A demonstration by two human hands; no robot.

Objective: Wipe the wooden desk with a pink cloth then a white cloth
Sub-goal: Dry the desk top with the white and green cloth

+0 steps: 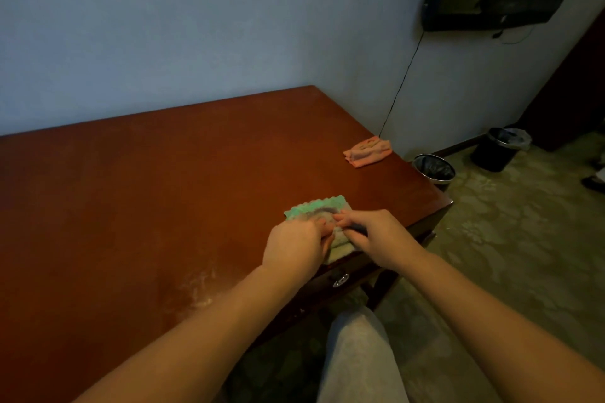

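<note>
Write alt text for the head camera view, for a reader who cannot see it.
A person's left hand and right hand grip a green-edged white cloth at the right edge of a wooden desk. A folded pink cloth lies apart near the desk's far right corner, and two bins stand on the floor beyond.

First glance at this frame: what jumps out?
The left hand and right hand together grip a pale, green-edged cloth at the near right edge of the wooden desk. A folded pink cloth lies alone by the far right edge. Whitish smears mark the desk's near side.
</note>
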